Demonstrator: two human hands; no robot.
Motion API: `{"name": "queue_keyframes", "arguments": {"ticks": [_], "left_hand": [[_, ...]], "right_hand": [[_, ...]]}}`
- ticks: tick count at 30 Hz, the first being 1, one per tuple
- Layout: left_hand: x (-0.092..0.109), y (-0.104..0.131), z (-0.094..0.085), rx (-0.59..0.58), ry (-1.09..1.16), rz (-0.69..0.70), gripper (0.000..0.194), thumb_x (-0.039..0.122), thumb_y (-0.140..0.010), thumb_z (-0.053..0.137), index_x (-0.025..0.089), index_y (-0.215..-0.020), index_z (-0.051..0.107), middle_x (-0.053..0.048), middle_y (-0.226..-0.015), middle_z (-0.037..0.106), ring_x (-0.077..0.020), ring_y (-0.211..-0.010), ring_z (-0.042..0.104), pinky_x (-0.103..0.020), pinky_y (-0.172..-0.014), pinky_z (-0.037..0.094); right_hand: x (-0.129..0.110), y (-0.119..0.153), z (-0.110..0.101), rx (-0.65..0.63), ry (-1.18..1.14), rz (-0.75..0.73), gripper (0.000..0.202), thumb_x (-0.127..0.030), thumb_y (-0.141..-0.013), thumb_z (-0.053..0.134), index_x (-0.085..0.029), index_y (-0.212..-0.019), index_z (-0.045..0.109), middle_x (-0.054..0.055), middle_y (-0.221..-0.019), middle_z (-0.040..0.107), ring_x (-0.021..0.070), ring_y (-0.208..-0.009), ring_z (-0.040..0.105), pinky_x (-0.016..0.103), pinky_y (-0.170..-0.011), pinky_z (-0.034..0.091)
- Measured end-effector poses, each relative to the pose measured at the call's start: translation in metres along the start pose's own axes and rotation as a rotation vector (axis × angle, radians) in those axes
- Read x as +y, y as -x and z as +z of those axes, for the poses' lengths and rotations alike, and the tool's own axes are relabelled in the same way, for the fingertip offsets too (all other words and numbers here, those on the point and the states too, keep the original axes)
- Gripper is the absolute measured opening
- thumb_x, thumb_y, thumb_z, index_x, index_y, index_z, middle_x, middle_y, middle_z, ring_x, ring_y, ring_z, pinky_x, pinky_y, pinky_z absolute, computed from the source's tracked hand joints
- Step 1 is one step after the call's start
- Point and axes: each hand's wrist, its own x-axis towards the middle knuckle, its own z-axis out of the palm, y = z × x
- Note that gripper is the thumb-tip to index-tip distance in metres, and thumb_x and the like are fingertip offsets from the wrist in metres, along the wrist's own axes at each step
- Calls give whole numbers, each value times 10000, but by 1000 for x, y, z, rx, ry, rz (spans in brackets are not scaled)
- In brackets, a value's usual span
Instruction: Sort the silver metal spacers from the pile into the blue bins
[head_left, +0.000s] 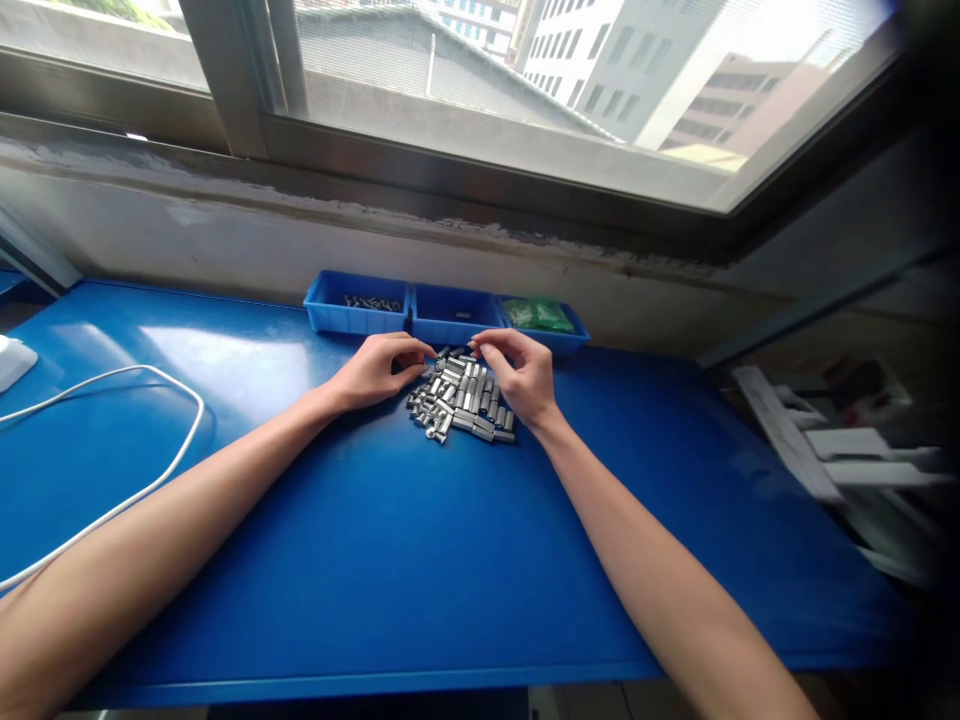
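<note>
- Blue table (442, 560): fills most of the view, runs back to the wall under the window (480, 140).
- White cable (184, 450): loops over the table on my left, passing by my left forearm.
- Right hand (529, 378): over the pile's right side, thumb and fingers bent toward each other near its back edge. Gap at the tips is small; can't tell if a piece is between them.
- Left hand (373, 372): at the pile's left edge, thumb and index parted a little, tips right by the pieces. I see nothing held in the gap.
- Metal pieces (469, 395): one heap flat on the table between my hands, just in front of the bins. Longer ones lie side by side on the right, shorter ones jumbled on the left.
- Left bin (352, 320): blue, small dark metal parts (375, 303) inside.
- Middle bin (450, 332): blue, one small piece (463, 315) on its floor.
- Right bin (571, 340): blue, green bag (551, 315) inside.
</note>
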Motion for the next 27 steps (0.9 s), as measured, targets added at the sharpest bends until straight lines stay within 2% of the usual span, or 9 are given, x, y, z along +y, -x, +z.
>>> {"name": "queue_keyframes", "arguments": {"ticks": [4, 8, 15, 20, 27], "left_hand": [[0, -1, 0, 30, 92, -53, 242, 268, -884, 650, 163, -1056, 785, -76, -941, 709, -156, -789, 678, -266, -759, 557], [-1, -1, 0, 65, 245, -130, 274, 347, -854, 707, 159, -1036, 788, -89, -970, 720, -178, -828, 708, -297, -812, 595], [5, 1, -5, 4, 416, -280, 335, 418, -762, 827, 146, -956, 795, -100, -939, 793, -209, -841, 748, -308, -817, 613], [6, 2, -7, -33, 466, -308, 346, 417, -733, 856, 143, -938, 800, -102, -949, 801, -225, -859, 760, -322, -840, 622], [7, 0, -8, -53, 451, -342, 353, 441, -764, 831, 145, -952, 798, -99, -900, 802, -234, -819, 773, -299, -742, 629]], "right_hand": [[9, 5, -6, 7, 133, -62, 139, -272, -862, 629, -217, -863, 756, 48, -915, 778, 232, -839, 709, 389, -810, 570], [14, 5, -6, 34, 106, -35, 144, -276, -850, 623, -217, -844, 754, 42, -880, 769, 227, -799, 695, 377, -775, 557], [19, 5, -7, 8, 18, 38, 161, -321, -856, 626, -222, -828, 750, 31, -857, 760, 222, -783, 692, 366, -760, 557], [16, 5, -9, -65, 7, 26, 174, -310, -855, 621, -216, -780, 748, 29, -798, 752, 220, -749, 676, 362, -742, 536], [9, 3, -9, -237, 102, -123, 165, -318, -824, 637, -226, -864, 769, 57, -922, 775, 260, -892, 690, 417, -868, 539]]}}
